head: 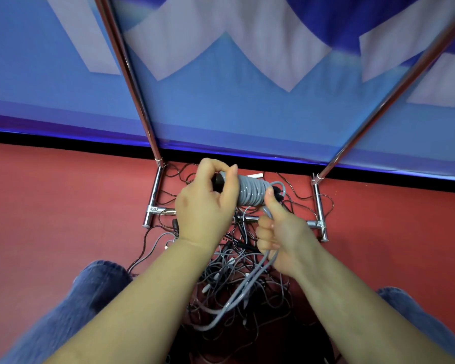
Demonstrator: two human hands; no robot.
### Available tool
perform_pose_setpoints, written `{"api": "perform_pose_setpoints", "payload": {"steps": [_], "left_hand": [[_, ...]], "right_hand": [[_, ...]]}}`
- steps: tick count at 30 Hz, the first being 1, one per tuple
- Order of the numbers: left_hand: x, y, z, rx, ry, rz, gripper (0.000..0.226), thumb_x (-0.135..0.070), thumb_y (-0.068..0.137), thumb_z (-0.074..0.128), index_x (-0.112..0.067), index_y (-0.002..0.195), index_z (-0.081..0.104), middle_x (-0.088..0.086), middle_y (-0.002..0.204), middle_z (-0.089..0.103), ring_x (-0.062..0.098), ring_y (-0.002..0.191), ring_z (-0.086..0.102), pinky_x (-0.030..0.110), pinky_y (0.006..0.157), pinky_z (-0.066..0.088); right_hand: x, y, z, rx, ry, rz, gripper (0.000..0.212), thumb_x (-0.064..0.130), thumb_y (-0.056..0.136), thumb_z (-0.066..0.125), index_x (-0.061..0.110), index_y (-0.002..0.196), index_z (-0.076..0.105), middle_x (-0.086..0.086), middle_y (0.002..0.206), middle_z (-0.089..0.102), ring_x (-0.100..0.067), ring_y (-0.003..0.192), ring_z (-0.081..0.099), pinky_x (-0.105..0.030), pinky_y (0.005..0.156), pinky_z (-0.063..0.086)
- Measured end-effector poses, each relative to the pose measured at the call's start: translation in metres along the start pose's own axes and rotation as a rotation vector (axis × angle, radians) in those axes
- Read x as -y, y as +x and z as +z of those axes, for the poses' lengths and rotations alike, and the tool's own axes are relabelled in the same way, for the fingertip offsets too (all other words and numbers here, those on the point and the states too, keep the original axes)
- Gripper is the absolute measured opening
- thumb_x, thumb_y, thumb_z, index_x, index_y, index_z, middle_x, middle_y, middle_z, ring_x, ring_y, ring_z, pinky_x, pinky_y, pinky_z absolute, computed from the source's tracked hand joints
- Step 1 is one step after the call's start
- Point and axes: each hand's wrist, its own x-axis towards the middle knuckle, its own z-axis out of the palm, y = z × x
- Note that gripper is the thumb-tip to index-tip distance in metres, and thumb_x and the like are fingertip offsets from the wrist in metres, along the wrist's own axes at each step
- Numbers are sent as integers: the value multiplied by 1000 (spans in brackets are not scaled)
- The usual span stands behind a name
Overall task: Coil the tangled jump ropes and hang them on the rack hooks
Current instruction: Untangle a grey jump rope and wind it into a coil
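Observation:
My left hand (206, 206) grips the dark handles of a grey jump rope, with the grey rope coil (250, 191) wound in tight turns around them. My right hand (276, 237) holds the loose grey rope strands (244, 292), thumb up against the coil's right end. The strands hang down in a loop toward me. Below both hands a tangled pile of dark and grey ropes (237, 282) lies on the red floor. The chrome rack (318, 206) stands behind the pile, its two poles rising up and out of view; no hooks are visible.
The rack's base bars (153, 203) sit on the red floor (63, 206) against a blue and white wall banner (221, 88). My knees in blue jeans (90, 290) flank the pile on both sides.

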Motion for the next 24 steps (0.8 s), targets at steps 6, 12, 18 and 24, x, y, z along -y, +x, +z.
{"api": "perform_pose_setpoints", "payload": {"steps": [6, 12, 18, 24], "left_hand": [[4, 37, -11, 777, -311, -673, 30, -28, 97, 45, -7, 78, 56, 8, 67, 60, 15, 35, 52, 25, 39, 42], [12, 32, -29, 1411, -685, -822, 77, -39, 48, 90, -3, 107, 58, 17, 77, 71, 25, 62, 70, 30, 54, 58], [3, 25, -26, 1240, -430, -656, 12, 2, 81, 65, -7, 87, 60, -1, 58, 61, 9, 48, 55, 19, 46, 47], [1, 13, -11, 979, -238, -499, 16, -4, 82, 68, -14, 80, 56, 0, 53, 52, 13, 43, 44, 19, 44, 36]], "right_hand": [[30, 3, -20, 67, -375, -262, 46, 31, 93, 51, 27, 49, 65, 8, 46, 21, -4, 35, 17, -17, 34, 15], [35, -10, -18, 295, -468, -205, 18, 28, 79, 55, 15, 69, 59, 11, 40, 32, -2, 35, 19, -18, 39, 14], [25, -14, -11, 184, -566, -250, 20, 34, 78, 63, 14, 83, 64, 14, 37, 36, -1, 32, 30, -11, 37, 23], [14, -9, -8, 14, -657, -507, 20, 30, 93, 55, 23, 79, 68, 22, 47, 58, 7, 44, 50, -3, 48, 35]]}}
